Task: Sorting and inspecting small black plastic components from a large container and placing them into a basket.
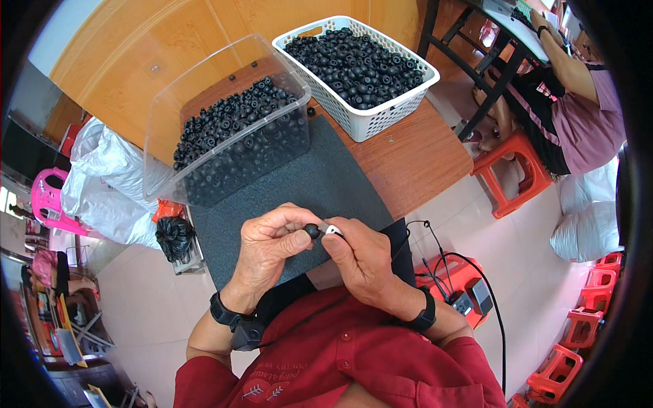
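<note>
My left hand (272, 246) pinches a small black rubber piece (312, 230) between thumb and fingertips, over the near edge of a dark grey mat (320, 178). My right hand (359, 257) meets it from the right, holding a small silver-tipped tool (332, 230) against the piece. Beyond the mat stand a clear plastic bin (228, 126) and a white slotted basket (357, 71), both holding many black rubber pieces like it.
The mat lies on a wooden table (415, 160). Another person (571, 81) sits at the upper right by an orange stool (513, 173). More orange stools (585, 319) stack at the right. White sacks (102, 183) and a black bag (175, 238) lie at the left.
</note>
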Action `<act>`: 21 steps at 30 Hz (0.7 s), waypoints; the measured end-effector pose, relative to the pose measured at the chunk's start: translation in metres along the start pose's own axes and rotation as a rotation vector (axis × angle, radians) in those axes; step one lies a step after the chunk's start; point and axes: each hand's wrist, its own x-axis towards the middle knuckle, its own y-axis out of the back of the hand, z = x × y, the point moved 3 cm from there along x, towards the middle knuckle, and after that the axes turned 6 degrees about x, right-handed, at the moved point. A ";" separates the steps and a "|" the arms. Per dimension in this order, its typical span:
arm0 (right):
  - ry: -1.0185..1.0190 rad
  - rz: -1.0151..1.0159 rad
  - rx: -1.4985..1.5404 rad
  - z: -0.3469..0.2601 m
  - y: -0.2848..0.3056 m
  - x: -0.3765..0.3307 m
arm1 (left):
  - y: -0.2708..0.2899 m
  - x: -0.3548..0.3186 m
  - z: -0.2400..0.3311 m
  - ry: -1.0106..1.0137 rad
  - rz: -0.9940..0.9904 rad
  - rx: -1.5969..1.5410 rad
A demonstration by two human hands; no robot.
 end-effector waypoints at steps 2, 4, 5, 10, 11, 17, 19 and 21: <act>0.030 0.003 -0.035 0.001 0.000 -0.001 | -0.001 -0.001 0.000 0.019 -0.016 -0.012; 0.039 -0.007 -0.067 0.000 -0.001 0.000 | -0.001 -0.002 -0.002 0.015 -0.022 -0.010; 0.041 -0.012 -0.081 0.000 -0.001 -0.001 | 0.000 -0.002 -0.003 0.013 -0.025 -0.009; 0.071 -0.031 -0.184 0.000 0.000 -0.002 | -0.001 -0.003 -0.006 0.035 -0.010 -0.037; 0.083 -0.025 -0.202 -0.001 0.000 -0.003 | -0.001 -0.003 -0.006 0.037 -0.011 -0.044; 0.204 0.016 -0.315 0.001 -0.001 -0.004 | -0.004 -0.005 -0.005 0.038 -0.003 -0.077; 0.246 0.027 -0.358 0.000 -0.001 -0.003 | -0.005 -0.005 -0.007 0.032 0.010 -0.095; 0.258 0.010 -0.418 -0.001 0.000 -0.004 | -0.004 -0.007 -0.010 0.039 0.021 -0.121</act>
